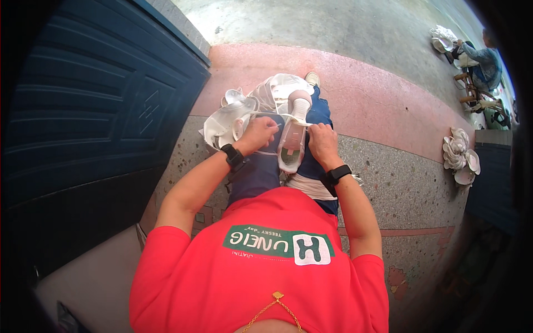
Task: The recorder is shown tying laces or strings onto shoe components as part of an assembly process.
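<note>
I sit in a red shirt and dark blue trousers with a white shoe [292,136] lying sole-up across my right thigh. My left hand [260,133] pinches a white shoelace [271,116] that stretches across the shoe toward the left. My right hand [321,141] grips the shoe's right edge and the other end of the lace. Both wrists wear black bands. Whether the lace is threaded through the shoe is hidden by the fingers.
A heap of white shoes in clear plastic [233,114] lies by my left knee. A dark blue door [111,111] stands to the left. More white shoes [459,155] are piled on the speckled floor at right. Another seated person [482,58] works at far upper right.
</note>
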Action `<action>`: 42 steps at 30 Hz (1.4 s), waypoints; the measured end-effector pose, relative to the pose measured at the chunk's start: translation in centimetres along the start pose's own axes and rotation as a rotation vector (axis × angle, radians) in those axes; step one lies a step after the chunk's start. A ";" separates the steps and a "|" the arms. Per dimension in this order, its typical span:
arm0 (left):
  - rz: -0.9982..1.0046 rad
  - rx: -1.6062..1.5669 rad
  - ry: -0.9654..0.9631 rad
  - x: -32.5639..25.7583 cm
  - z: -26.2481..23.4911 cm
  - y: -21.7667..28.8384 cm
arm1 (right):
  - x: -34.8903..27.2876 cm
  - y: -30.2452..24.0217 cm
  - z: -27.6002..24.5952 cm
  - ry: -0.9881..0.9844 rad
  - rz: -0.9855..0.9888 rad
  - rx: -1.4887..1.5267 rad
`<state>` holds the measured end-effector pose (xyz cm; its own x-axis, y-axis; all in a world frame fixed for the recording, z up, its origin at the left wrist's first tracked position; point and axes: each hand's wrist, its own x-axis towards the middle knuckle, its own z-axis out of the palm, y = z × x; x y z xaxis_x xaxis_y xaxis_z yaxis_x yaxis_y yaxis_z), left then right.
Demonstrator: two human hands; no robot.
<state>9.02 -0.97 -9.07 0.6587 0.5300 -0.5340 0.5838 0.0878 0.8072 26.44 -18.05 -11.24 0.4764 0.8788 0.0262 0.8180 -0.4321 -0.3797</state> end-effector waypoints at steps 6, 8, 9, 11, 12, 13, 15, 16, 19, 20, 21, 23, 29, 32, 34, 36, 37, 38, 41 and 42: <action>0.400 0.347 0.105 2.1 -0.5 -1.4 | 0.9 0.3 1.2 0.042 -0.159 -0.079; 0.482 0.447 0.125 2.8 -0.6 -1.0 | 0.8 0.7 1.9 0.047 -0.105 -0.061; 0.480 0.454 0.125 3.0 -0.4 -0.8 | 0.7 0.7 2.0 0.057 -0.059 -0.011; 0.480 0.486 0.115 3.0 -0.1 -0.3 | 0.5 1.5 2.6 0.087 -0.004 0.036; 0.482 0.510 0.106 3.1 0.2 -0.1 | 0.5 1.6 2.6 0.103 0.023 0.060; 0.486 0.533 0.096 3.0 0.3 0.1 | 0.4 1.8 2.5 0.082 0.053 0.048; 0.517 0.587 0.081 3.5 0.3 -0.1 | 0.3 1.7 2.3 0.063 0.078 0.019; 0.528 0.610 0.075 3.8 0.4 -0.3 | 0.3 1.5 2.1 0.063 0.072 0.001; 0.551 0.677 0.052 4.0 0.7 0.0 | 0.3 1.5 2.1 0.077 0.065 -0.004; 0.555 0.699 0.049 3.9 0.8 0.2 | 0.2 1.5 2.3 0.072 0.063 0.001; 0.563 0.726 0.050 3.7 0.8 0.5 | 0.3 1.7 2.4 0.069 0.060 0.005; 0.628 0.793 0.095 3.1 1.4 1.0 | 0.2 1.8 2.8 0.048 0.056 -0.002; 0.589 0.789 0.340 1.7 2.6 0.4 | 0.0 0.0 1.4 -0.038 0.012 -0.057; 0.656 0.846 0.442 -0.3 3.6 0.1 | -0.3 -0.2 1.1 -0.075 -0.020 -0.105; 0.641 0.892 0.458 -1.0 4.4 -0.1 | -0.4 0.1 1.3 -0.074 -0.017 -0.087; 0.571 0.907 0.426 -0.6 4.7 -0.6 | -0.2 0.1 1.2 -0.062 -0.034 -0.042; 0.556 0.824 0.397 -0.3 4.7 -1.0 | -0.2 0.1 0.9 -0.054 -0.056 -0.011; 0.540 0.741 0.368 0.2 4.7 -1.3 | -0.1 0.0 0.5 -0.046 -0.077 0.020; 0.559 0.566 0.288 0.8 4.0 -1.8 | -0.4 -0.1 -0.4 -0.006 -0.148 0.138; 0.562 0.522 0.276 0.8 3.8 -1.7 | -0.4 0.3 -0.3 0.029 -0.159 0.188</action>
<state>10.36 -3.95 -11.79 0.8179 0.5729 0.0521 0.3922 -0.6215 0.6782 26.53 -18.61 -11.10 0.3576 0.9255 0.1247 0.8103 -0.2411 -0.5341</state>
